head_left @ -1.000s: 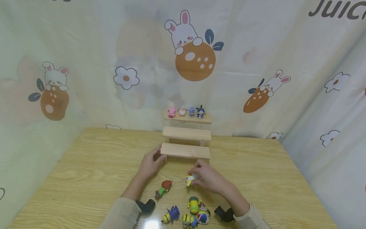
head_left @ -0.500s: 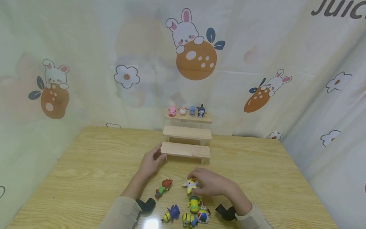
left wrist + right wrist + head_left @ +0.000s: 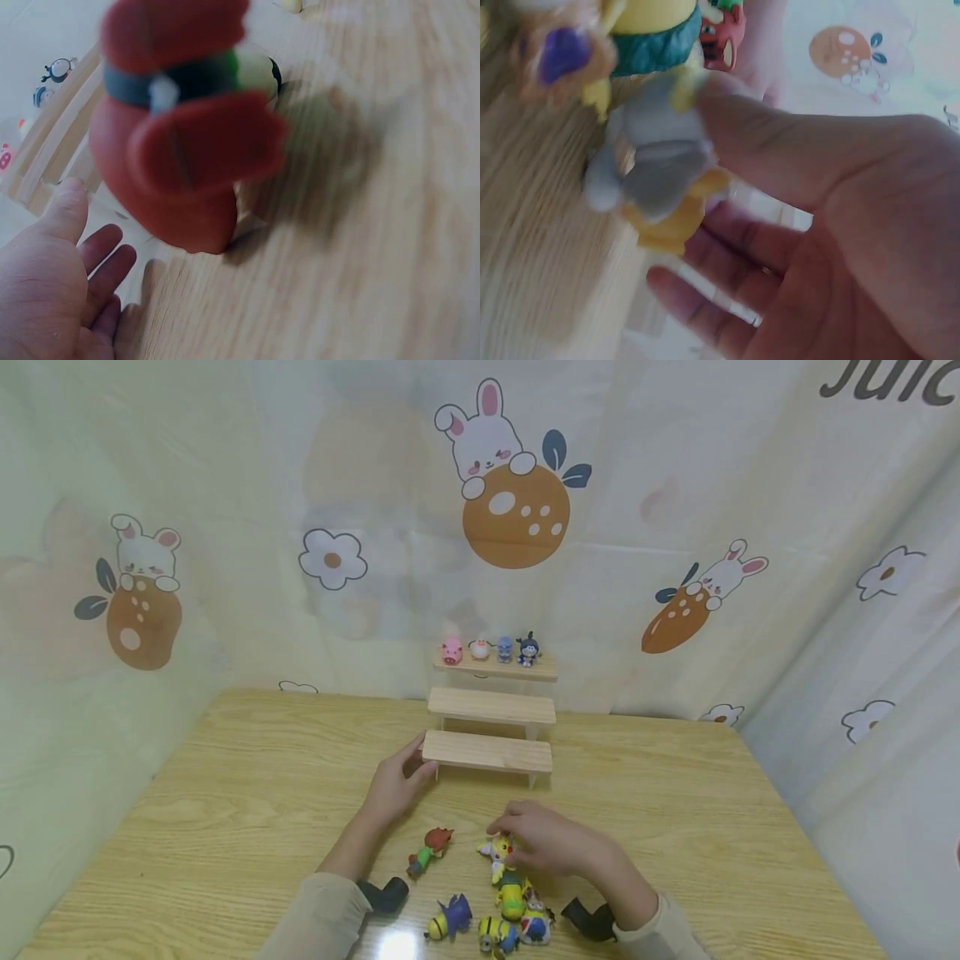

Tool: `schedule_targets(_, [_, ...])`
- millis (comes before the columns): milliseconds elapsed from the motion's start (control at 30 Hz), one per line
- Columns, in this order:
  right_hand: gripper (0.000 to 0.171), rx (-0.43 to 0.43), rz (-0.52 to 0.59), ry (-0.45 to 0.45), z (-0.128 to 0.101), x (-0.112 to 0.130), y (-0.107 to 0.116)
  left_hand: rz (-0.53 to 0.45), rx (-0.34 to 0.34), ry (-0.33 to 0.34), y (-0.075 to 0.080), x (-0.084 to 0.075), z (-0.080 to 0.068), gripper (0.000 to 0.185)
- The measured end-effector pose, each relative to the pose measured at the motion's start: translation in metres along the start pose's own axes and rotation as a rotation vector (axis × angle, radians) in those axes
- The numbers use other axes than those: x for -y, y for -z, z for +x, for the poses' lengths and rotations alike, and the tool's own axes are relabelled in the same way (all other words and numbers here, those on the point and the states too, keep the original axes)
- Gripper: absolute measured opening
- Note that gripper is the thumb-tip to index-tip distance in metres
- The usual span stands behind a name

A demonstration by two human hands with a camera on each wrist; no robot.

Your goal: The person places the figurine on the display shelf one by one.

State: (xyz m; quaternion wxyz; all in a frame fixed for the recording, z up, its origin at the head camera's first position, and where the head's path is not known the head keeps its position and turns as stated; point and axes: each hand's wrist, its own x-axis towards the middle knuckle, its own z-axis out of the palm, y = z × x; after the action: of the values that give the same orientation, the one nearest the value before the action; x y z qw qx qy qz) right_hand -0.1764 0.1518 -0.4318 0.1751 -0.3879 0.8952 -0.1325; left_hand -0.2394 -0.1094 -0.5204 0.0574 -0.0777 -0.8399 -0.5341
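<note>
My left hand rests against the left end of the lowest wooden step of a three-tier display stand. In the left wrist view its fingers are loosely extended, with the thumb tip by the stand. My right hand pinches a yellow Pikachu-like figurine with a pale cape, low over the table. In the right wrist view the thumb lies on the figurine's grey-white back. Right by it is a yellow figurine in a green cap. A red-haired figurine lies near the left forearm, looming large in the left wrist view.
Toward the front lie a purple-caped yellow figurine, a yellow-and-blue one and a red, white and blue one. A pink pig and several other figurines line the top step. Black bent pieces sit beside both wrists.
The right hand has brought the Pikachu-like figurine toward the front, away from the stand, and turned it. It now meets the green-capped figurine, which has shifted slightly. The left hand stays put.
</note>
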Motion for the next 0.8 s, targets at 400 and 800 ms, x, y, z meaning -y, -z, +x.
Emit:
schedule_targets(400, [0.034, -0.023, -0.133, 0.006, -0.002, 0.014, -0.004, 0.006, -0.001, -0.011, 0.002, -0.002, 0.000, 0.064])
schedule_targets(800, [0.051, -0.170, 0.002, -0.068, 0.009, 0.001, -0.013, -0.003, -0.003, -0.002, 0.002, -0.002, -0.001, 0.064])
